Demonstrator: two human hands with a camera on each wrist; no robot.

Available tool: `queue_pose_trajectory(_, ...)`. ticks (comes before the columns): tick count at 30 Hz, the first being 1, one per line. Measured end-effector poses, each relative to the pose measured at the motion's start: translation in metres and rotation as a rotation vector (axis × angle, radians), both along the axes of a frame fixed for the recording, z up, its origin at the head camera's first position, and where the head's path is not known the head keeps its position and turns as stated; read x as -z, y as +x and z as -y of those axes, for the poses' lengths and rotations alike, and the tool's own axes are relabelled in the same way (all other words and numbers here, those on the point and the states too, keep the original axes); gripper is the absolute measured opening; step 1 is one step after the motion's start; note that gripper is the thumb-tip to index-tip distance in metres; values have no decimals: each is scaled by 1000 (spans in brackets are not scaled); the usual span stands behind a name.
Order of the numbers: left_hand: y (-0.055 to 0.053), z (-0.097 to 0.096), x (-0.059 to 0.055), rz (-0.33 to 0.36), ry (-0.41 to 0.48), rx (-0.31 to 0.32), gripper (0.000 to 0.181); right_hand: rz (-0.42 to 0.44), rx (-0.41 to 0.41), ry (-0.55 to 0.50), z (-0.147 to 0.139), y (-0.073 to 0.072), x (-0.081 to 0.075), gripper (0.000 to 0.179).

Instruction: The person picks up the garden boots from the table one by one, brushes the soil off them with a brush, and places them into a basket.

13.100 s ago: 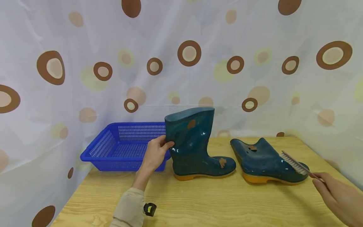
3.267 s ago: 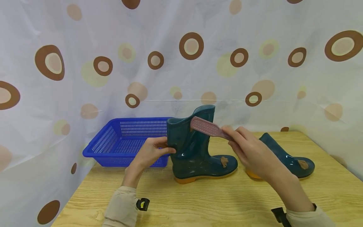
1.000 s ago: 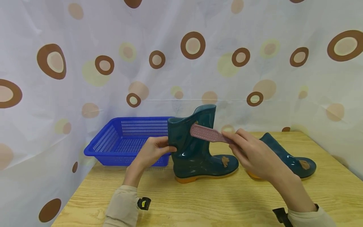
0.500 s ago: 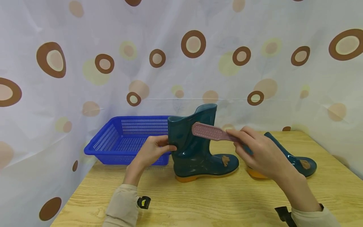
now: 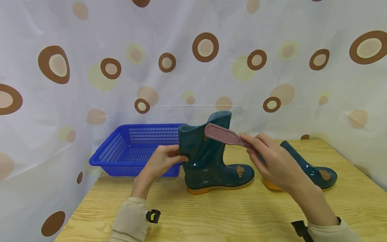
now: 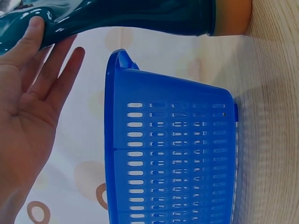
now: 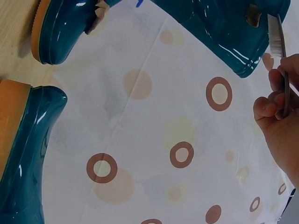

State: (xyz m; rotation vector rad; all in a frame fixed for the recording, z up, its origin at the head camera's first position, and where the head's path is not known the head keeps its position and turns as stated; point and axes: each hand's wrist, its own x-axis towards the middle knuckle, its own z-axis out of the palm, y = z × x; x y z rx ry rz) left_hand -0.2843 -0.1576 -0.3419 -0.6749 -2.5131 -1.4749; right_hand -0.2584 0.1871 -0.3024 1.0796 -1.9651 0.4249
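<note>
A teal rubber boot [image 5: 198, 168] with an orange sole stands upright on the table in the head view. My left hand [image 5: 160, 161] pinches the back of its shaft between thumb and fingers; the left wrist view shows the thumb on the boot [image 6: 140, 16]. A pink scrubbing brush [image 5: 222, 134] is gripped by its handle in my right hand [image 5: 273, 163]. Its pale bristles [image 7: 275, 35] face the upper shaft, beside a brown patch [image 7: 253, 15]; contact is unclear. Another brown patch [image 5: 240, 171] marks the toe.
A second teal boot [image 5: 314, 174] lies on its side at the right, partly behind my right hand, with a brown toe patch [image 5: 325, 175]. At the left sits a blue perforated basket [image 5: 121, 165]. A patterned curtain [image 5: 229, 43] hangs behind the wooden table [image 5: 199, 218].
The brush has moved from the lying boot's toe to the upright boot's shaft, where it shifts up and down; it has just risen. My left hand keeps its hold.
</note>
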Motion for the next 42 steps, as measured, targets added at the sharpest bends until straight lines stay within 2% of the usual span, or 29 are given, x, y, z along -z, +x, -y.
queue_pose_trajectory(6,0,-1,-1,-14,-2,6,25,50,15,46,3,1,4,33)
queue_pose_trajectory(10,0,-2,-2,-11,-4,6,24,81,20,54,2,1,5,47)
queue_pose_trajectory(12,0,-2,-2,-7,-4,3,23,87,18,54,2,1,5,49)
queue_pose_trajectory(16,1,-2,-2,-19,-3,9,25,99,6,57,2,1,5,50)
queue_pose_trajectory(22,1,-1,0,11,4,2,26,123,11,71,0,2,6,49)
queue_pose_trajectory(30,0,0,1,14,5,-4,27,132,15,101,-1,2,5,48)
queue_pose_trajectory(34,0,0,1,13,4,-2,27,116,11,111,-4,3,2,46)
queue_pose_trajectory(38,0,0,0,15,8,1,26,57,-23,63,-8,2,-2,33)
queue_pose_trajectory(42,0,0,0,20,8,2,26,17,-33,18,-9,0,-4,51)
